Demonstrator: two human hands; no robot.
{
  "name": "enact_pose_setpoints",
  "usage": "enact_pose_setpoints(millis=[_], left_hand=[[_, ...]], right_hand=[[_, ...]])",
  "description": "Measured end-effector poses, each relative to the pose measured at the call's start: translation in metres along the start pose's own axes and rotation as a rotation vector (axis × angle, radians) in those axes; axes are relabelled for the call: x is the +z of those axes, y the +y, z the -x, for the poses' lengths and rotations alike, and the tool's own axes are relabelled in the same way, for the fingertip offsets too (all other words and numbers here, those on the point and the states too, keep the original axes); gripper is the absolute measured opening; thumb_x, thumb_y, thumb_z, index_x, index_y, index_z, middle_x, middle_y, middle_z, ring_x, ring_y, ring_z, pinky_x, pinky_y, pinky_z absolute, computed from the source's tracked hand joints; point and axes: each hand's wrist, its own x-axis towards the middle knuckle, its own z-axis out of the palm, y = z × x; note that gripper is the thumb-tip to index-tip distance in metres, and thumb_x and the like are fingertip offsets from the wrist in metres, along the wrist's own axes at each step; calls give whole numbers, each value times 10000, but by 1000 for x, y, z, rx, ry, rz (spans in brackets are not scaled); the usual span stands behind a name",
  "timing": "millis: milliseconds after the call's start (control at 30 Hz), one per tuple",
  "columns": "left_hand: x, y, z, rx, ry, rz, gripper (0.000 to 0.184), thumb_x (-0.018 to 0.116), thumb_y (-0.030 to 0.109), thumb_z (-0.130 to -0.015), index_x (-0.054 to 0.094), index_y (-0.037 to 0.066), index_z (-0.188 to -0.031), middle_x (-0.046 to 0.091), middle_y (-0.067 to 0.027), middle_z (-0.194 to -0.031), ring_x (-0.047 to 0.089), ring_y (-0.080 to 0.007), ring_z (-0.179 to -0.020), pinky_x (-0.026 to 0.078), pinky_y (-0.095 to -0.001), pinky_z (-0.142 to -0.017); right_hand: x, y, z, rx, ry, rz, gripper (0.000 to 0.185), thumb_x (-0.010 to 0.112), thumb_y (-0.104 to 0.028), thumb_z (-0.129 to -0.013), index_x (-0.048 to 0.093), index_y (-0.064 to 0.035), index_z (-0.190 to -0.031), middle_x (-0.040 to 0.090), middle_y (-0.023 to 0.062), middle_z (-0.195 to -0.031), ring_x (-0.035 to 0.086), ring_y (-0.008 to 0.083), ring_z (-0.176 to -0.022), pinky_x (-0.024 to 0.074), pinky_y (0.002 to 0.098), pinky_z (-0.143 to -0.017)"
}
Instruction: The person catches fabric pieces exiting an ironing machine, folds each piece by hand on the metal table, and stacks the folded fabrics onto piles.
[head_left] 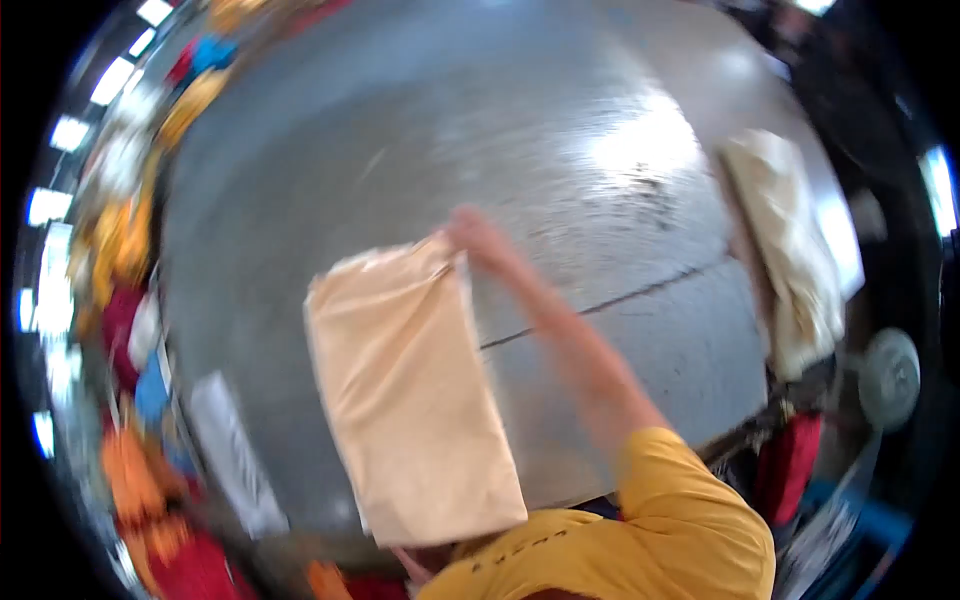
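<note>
A folded peach-coloured cloth (pixel 415 400) lies at the near side of a large grey metal table, reaching to the yellow shirt at the bottom. At the cloth's far right corner is my right hand (pixel 470 235), its fingers closed on the fabric and somewhat blurred. My left hand (pixel 412 565) shows only as a small strip of skin below the cloth's near edge; its fingers are hidden.
The grey table (pixel 300 180) has a seam at the right. A cream cloth bundle (pixel 790 250) lies along its right side, and a white sheet (pixel 235 455) at the left edge. Coloured cloth piles (pixel 130 470) line the left. A round pale object (pixel 888 380) stands at the far right.
</note>
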Motion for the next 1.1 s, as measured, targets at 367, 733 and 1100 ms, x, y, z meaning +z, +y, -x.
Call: enact_pose_setpoints(millis=[367,733,1100], left_hand=[[163,132,-5,848,-515,-317,556,554,251,-821,314,23,-1267,416,-144,-1246,413,-254,-1145,338,-353,-959],[577,186,205,1887,-704,-846,490,571,219,-789,398,22,-1203,457,-137,-1213,430,-262,-1137,338,-367,-959],[412,169,161,1529,-655,-61,504,588,100,-742,435,49,-1220,454,-153,-1219,415,-317,-1149,339,-417,-969]], right_hand=[[-59,48,142,341,117,231,562,609,-547,-709,634,-29,-926,635,180,-875,611,319,-796,473,388,-704],[-136,188,456,443,1239,-727,349,590,-17,-743,536,42,-1082,579,102,-952,556,205,-783,485,332,-645],[-229,118,265,207,570,-350,486,555,-192,-832,345,-4,-1227,394,128,-1137,405,231,-999,389,363,-827]])
